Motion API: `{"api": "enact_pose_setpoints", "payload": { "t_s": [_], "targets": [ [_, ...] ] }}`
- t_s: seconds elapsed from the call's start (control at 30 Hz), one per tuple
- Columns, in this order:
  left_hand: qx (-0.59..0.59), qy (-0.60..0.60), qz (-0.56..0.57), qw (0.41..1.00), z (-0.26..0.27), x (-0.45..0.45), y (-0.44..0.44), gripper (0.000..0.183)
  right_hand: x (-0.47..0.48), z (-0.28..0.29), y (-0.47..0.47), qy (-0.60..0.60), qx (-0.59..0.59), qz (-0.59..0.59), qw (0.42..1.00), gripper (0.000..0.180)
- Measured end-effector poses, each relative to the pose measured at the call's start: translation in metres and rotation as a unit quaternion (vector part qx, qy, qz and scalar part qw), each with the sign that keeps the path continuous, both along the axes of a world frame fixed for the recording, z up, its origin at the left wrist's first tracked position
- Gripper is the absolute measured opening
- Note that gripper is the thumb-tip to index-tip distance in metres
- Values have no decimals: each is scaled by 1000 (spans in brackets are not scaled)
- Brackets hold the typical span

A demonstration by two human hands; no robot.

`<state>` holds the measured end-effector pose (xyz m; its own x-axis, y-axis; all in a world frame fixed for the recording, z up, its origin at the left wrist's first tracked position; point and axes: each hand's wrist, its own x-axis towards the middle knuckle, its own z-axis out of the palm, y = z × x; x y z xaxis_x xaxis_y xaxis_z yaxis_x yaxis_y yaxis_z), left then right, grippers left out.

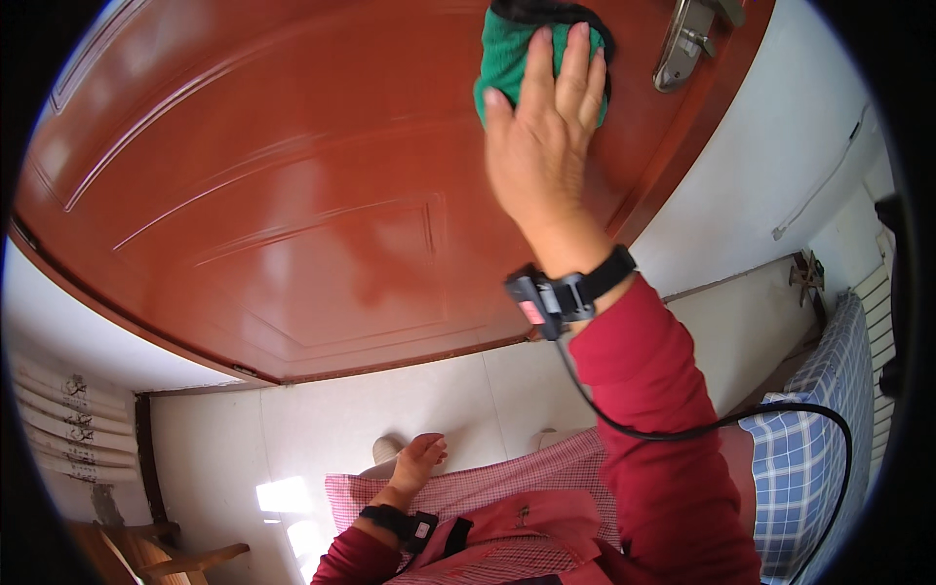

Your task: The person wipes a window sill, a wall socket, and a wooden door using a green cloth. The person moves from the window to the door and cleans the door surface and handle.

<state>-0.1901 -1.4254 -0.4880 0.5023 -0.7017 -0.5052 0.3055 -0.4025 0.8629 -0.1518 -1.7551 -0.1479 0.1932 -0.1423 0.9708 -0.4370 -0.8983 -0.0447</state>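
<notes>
My right hand (545, 135) lies spread on a green cloth with a dark edge (504, 58), pressing it flat against the upper part of a reddish-brown panelled door (329, 183). To the right of the cloth is the door's metal handle plate (680, 55). Low in the view, my left hand (422, 461) hangs before the red checked apron (475, 475), away from the door, with its fingers loosely curled and nothing seen in it. Both wrists carry black straps with small devices, and a black cable runs from the right one.
A blue checked cloth cover (797, 453) drapes over furniture at the right, beside a white radiator (877, 322). Wooden furniture (194, 559) stands at the lower left. A thin white cord (823, 183) hangs along the right wall. Pale floor tiles (395, 395) lie below the door.
</notes>
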Motion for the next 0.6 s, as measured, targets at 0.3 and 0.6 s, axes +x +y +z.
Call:
{"api": "enact_pose_setpoints", "payload": {
  "t_s": [0.3, 0.6],
  "targets": [
    [-4, -36, -28, 999, 12, -2, 2, 35, 41, 3, 37, 231, -265, 137, 926, 41],
    [13, -71, -77, 994, 14, -2, 9, 34, 32, 54, 13, -71, -10, -55, 996, 62]
  ]
}}
